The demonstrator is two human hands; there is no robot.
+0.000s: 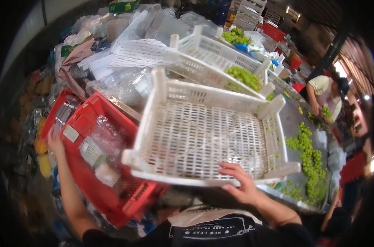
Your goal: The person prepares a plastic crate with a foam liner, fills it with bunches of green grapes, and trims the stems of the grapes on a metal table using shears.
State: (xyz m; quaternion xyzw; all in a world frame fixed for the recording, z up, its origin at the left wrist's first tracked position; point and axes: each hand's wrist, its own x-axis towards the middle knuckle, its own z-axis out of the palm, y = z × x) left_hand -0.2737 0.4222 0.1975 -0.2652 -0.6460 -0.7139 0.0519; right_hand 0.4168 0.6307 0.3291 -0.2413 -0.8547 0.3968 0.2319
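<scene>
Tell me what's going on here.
A person's right hand is at the near rim of a white slatted crate, fingers over it; how firm the grip is can't be told. The blurred left hand is beside a red crate holding plastic packaging. Green grapes lie on the metal table at right, where a co-worker handles a bunch.

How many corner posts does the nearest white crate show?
4 on the white crate: far-left post, far-right post, near-left post, near-right post. None seems hidden.
</scene>
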